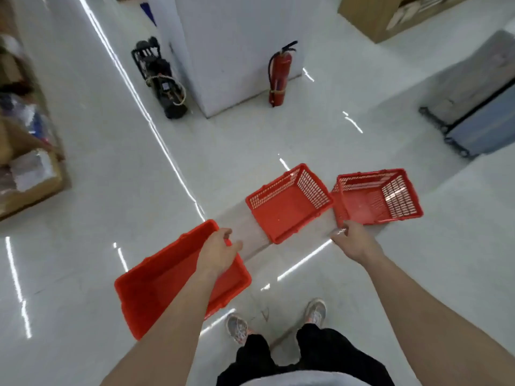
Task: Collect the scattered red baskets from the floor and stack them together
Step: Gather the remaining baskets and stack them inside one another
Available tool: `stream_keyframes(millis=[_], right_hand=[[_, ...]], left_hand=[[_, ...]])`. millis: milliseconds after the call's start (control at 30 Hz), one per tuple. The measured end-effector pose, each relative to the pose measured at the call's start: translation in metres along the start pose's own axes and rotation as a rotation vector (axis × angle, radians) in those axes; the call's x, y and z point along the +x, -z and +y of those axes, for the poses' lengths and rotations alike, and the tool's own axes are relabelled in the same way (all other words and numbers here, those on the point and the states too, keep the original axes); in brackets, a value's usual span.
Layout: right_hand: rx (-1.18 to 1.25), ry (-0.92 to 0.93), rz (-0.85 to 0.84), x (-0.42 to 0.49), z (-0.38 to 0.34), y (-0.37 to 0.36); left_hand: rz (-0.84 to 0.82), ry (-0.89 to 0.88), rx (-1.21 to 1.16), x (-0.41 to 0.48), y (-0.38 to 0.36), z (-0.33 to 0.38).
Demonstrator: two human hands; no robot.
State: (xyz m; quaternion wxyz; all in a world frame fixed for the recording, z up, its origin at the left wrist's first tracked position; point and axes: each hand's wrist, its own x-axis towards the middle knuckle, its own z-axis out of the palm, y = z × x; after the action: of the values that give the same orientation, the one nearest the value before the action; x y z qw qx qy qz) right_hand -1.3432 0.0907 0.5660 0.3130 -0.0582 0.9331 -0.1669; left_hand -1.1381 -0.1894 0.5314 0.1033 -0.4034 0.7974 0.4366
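My left hand (pixel 218 253) grips the rim of a red basket (pixel 164 282) and holds it off the floor at the lower left. Two more red baskets stand on the white floor ahead: a middle basket (pixel 287 207) and a right basket (pixel 376 197), almost touching each other. My right hand (pixel 355 242) hangs just in front of the right basket's near corner, fingers loosely curled and holding nothing. It is apart from both floor baskets.
A white pillar (pixel 231 45) stands ahead with a red fire extinguisher (pixel 278 76) and a black device (pixel 161 79) at its base. Cardboard boxes (pixel 28 168) sit at the left, a cart (pixel 479 107) at the right. My shoes (pixel 278 321) are below.
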Motion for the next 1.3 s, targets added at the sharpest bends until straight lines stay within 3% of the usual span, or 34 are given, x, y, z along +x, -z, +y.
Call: stream_keyframes(millis=[167, 333, 700, 1100, 1300], right_hand=[[0.093, -0.172, 0.129, -0.025, 0.131, 0.080], [0.154, -0.283, 0.146, -0.020, 0.239, 0.139], [0.074, -0.305, 0.108, 0.052, 0.367, 0.242], [-0.064, -0.273, -0.066, 0.260, 0.427, 0.320], [-0.032, -0.184, -0.097, 0.409, 0.444, 0.318]], left_hand=[[-0.122, -0.202, 0.188, -0.004, -0.062, 0.122], [-0.169, -0.304, 0.340, -0.004, -0.147, 0.224], [-0.232, -0.339, 0.549, 0.021, -0.282, 0.362], [-0.285, -0.128, 0.471, 0.176, -0.419, 0.447], [-0.160, 0.076, 0.291, 0.283, -0.483, 0.453]])
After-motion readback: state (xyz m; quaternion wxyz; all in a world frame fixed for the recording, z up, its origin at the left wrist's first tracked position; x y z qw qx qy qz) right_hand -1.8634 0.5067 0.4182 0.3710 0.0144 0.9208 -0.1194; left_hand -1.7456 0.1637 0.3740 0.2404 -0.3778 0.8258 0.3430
